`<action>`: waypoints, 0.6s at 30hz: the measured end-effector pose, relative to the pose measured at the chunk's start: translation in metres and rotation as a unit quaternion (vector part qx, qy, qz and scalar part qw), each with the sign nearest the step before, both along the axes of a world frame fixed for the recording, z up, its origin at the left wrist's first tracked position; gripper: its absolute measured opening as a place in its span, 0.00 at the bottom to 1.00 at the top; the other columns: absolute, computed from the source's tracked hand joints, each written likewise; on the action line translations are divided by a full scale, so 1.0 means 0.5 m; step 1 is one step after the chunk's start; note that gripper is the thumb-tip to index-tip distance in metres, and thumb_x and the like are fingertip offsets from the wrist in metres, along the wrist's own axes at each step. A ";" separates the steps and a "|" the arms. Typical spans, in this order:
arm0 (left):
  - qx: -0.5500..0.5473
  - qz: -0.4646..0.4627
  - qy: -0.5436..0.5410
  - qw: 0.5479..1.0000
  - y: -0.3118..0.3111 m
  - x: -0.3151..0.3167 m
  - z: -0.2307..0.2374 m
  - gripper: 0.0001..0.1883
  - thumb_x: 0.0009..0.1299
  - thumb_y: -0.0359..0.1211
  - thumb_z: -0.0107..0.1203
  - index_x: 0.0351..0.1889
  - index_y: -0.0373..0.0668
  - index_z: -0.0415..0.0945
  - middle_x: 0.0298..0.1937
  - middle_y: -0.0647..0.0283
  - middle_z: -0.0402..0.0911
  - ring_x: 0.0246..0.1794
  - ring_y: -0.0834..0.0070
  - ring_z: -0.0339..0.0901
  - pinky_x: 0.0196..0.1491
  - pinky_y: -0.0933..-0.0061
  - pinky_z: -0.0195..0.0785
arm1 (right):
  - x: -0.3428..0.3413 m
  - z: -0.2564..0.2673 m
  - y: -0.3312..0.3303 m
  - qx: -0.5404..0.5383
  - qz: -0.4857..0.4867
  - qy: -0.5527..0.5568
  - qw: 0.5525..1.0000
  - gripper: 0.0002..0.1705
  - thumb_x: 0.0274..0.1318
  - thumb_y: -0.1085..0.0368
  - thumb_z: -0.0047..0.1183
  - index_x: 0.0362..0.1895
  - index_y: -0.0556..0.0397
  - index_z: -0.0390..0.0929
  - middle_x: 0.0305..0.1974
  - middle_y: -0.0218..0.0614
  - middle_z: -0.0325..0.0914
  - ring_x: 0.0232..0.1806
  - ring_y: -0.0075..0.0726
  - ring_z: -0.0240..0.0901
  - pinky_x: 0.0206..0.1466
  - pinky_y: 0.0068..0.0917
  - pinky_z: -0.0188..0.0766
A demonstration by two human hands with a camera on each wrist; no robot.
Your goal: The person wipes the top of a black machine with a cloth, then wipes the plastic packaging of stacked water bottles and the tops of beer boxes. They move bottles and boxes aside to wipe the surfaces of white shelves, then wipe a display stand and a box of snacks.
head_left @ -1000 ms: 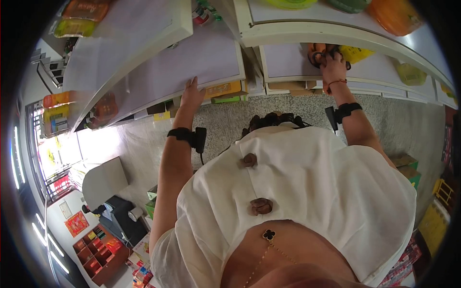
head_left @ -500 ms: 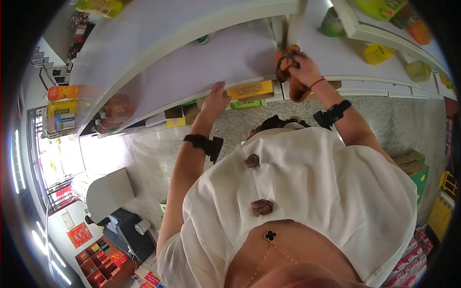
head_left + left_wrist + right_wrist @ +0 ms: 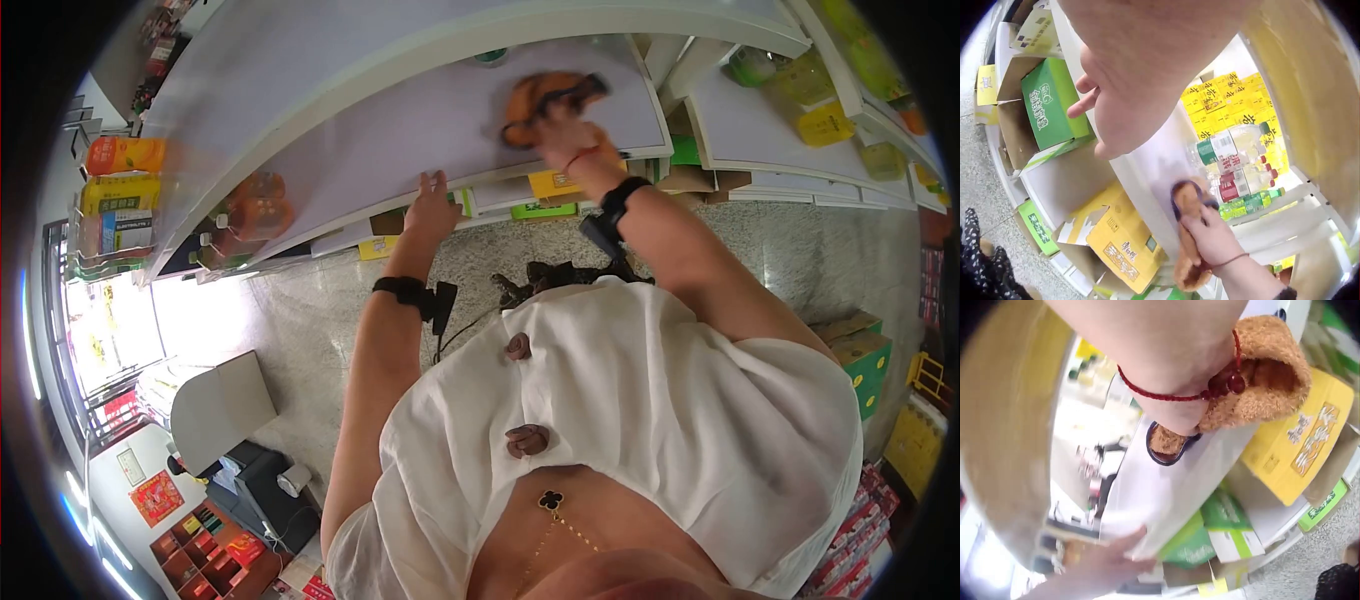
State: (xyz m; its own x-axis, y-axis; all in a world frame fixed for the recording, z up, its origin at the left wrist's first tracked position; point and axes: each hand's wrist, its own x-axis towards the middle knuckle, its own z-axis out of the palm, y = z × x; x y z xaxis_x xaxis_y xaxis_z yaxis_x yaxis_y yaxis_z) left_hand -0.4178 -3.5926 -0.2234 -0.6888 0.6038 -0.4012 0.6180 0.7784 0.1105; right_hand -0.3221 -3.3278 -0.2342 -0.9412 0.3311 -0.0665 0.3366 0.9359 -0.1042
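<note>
Okay, we've got an orange-brown fuzzy cloth [image 3: 535, 98] with dark blue trim, bunched on the white shelf [image 3: 350, 145]. The right hand [image 3: 568, 140] is grasping it, thumb pressed on the fabric; the motion blur in the head view hides the rest of the fingers, so we can't tell exactly how they lie. We see a red cord bracelet [image 3: 1166, 397] on that wrist (beads on it too).

The left hand [image 3: 432, 208] is released, fingers loosely spread at the shelf's front edge, well apart from the cloth; we can't tell how firmly it touches.

In the left wrist view we get clear bottles [image 3: 1225, 147] with green and red labels and a green bottle [image 3: 1252, 205] near the cloth, plus yellow packs [image 3: 1235, 103] farther in. Below the front edge we note a yellow carton [image 3: 1124, 250] and a green carton [image 3: 1050, 103]. Orange drink bottles [image 3: 262, 205] sit toward the left end in the head view.
</note>
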 end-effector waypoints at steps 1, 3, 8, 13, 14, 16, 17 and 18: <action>-0.012 -0.008 0.009 1.000 0.000 -0.007 -0.011 0.40 0.64 0.43 0.51 0.71 0.44 0.45 0.72 0.42 0.43 0.58 0.47 0.69 0.55 0.56 0.69 | -0.005 0.035 -0.066 -0.038 0.023 0.018 0.999 0.26 0.51 0.58 0.50 0.57 0.46 0.71 0.59 0.42 0.60 0.59 0.57 0.60 0.59 0.46 0.64; -0.010 -0.032 0.020 0.999 -0.008 -0.016 -0.016 0.40 0.63 0.42 0.51 0.71 0.45 0.45 0.72 0.41 0.43 0.57 0.47 0.70 0.53 0.56 0.70 | -0.038 0.012 -0.133 -0.097 0.109 0.062 0.987 0.26 0.51 0.58 0.50 0.56 0.46 0.71 0.58 0.43 0.61 0.59 0.56 0.61 0.57 0.46 0.66; 0.018 -0.069 0.024 0.997 -0.032 -0.021 -0.025 0.40 0.63 0.40 0.52 0.71 0.45 0.46 0.72 0.42 0.43 0.54 0.48 0.73 0.50 0.56 0.73 | -0.035 -0.008 -0.071 -0.147 0.175 0.091 0.969 0.26 0.50 0.61 0.50 0.57 0.45 0.71 0.57 0.42 0.63 0.57 0.51 0.64 0.59 0.40 0.65; 0.005 -0.020 0.009 1.000 -0.017 -0.003 0.018 0.37 0.63 0.39 0.49 0.70 0.46 0.48 0.72 0.44 0.43 0.52 0.48 0.74 0.49 0.55 0.73 | 0.042 -0.078 0.219 -0.017 -0.011 0.108 0.994 0.25 0.55 0.61 0.46 0.59 0.46 0.68 0.63 0.49 0.58 0.64 0.53 0.56 0.66 0.38 0.58; 0.003 -0.018 0.008 1.000 -0.018 -0.002 0.017 0.37 0.63 0.39 0.49 0.70 0.46 0.48 0.72 0.44 0.43 0.52 0.48 0.74 0.49 0.55 0.73 | 0.063 -0.055 0.249 -0.011 -0.097 0.114 0.989 0.24 0.56 0.60 0.46 0.59 0.45 0.67 0.64 0.48 0.57 0.65 0.53 0.55 0.65 0.39 0.59; -0.001 -0.014 0.004 1.000 -0.015 -0.004 0.018 0.36 0.64 0.39 0.48 0.70 0.45 0.48 0.72 0.44 0.43 0.53 0.48 0.73 0.49 0.54 0.72 | 0.077 -0.009 0.239 -0.070 -0.164 0.099 0.979 0.24 0.55 0.59 0.47 0.58 0.44 0.68 0.62 0.46 0.58 0.64 0.55 0.56 0.63 0.41 0.62; 0.001 -0.013 0.008 1.000 -0.008 -0.009 0.023 0.36 0.64 0.39 0.48 0.70 0.45 0.48 0.72 0.44 0.43 0.53 0.48 0.73 0.49 0.54 0.72 | 0.064 -0.001 0.222 -0.039 -0.159 0.071 0.984 0.24 0.55 0.59 0.48 0.58 0.44 0.68 0.61 0.45 0.58 0.63 0.57 0.57 0.61 0.43 0.64; 0.003 -0.022 0.005 1.000 -0.011 -0.007 0.027 0.36 0.64 0.38 0.48 0.70 0.45 0.48 0.72 0.44 0.44 0.53 0.47 0.73 0.50 0.54 0.72 | 0.051 0.003 0.197 -0.011 -0.153 0.042 0.987 0.24 0.54 0.58 0.48 0.57 0.44 0.68 0.60 0.44 0.58 0.62 0.58 0.58 0.60 0.45 0.65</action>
State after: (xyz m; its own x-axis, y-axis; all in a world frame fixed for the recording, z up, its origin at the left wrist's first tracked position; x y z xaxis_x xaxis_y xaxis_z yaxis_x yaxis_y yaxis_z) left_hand -0.4213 -3.5981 -0.2097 -0.6652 0.6365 -0.3904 0.6530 0.7494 0.1092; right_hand -0.2968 -3.2295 -0.2330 -0.7994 0.6009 -0.0034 0.5932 0.7883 -0.1636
